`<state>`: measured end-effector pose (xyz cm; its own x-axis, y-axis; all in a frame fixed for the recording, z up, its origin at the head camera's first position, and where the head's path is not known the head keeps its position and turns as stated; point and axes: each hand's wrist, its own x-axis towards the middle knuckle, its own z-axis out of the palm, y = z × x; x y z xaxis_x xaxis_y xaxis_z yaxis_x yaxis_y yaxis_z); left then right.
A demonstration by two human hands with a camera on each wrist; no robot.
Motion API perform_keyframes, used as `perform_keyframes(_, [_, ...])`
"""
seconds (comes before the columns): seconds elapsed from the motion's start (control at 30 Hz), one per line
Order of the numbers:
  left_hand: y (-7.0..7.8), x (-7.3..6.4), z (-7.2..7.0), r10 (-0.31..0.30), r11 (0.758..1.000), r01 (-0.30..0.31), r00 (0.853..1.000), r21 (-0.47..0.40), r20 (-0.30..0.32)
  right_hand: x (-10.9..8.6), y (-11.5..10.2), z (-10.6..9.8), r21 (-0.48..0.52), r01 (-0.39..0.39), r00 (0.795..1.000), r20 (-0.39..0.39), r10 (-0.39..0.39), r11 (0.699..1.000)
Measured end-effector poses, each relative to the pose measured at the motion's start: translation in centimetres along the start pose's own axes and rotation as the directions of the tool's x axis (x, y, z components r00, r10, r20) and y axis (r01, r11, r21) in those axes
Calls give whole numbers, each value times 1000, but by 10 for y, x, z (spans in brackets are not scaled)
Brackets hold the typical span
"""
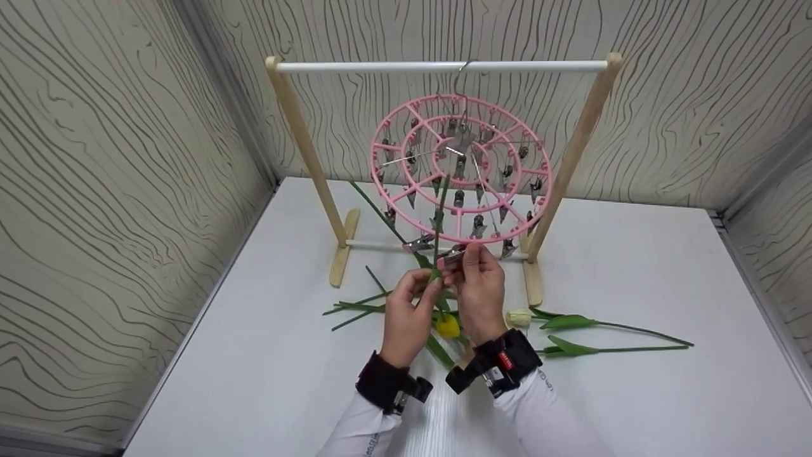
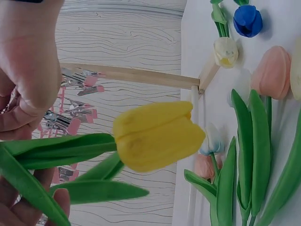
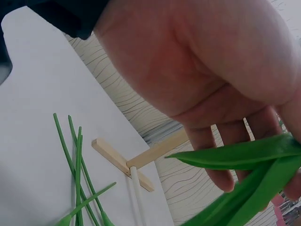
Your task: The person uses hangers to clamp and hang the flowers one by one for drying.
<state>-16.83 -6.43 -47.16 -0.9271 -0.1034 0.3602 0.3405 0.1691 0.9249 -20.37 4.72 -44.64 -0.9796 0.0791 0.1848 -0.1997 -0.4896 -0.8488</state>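
A yellow tulip hangs bloom down, its green stem pointing up in front of a pink round clip hanger. My left hand pinches it by the stem near the leaves. My right hand grips a metal clip with pink tips at the hanger's front rim, close beside the stem. Just left of it, another clip sticks out sideways and overlaps a second green stem. The hanger tilts down toward my hands.
A wooden rack with a white top bar carries the hanger. Several tulips lie on the white table, including a white one, a blue one and a pink one. Loose stems cross at the left.
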Motion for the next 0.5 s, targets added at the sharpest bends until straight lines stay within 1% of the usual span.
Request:
perform_keyframes(0.1, [0,1,1,-2,1000,2,1000,-8,8,0,-1,1,34,-12,1000,-10,12,999])
perform_keyframes(0.23, [-1,2,2,3,1000,-3,1000,-4,16,-1,-3,0,12,-32,999,-26,32,999])
perform_keyframes(0.37, [-1,3,2,-8,1000,8,1000,16,24,-1,-3,-1,-4,-21,999,-28,21,1000])
perform_keyframes(0.5, [-2,4,2,-33,999,33,999,16,27,-2,-2,-1,-15,-6,1000,-24,5,1000])
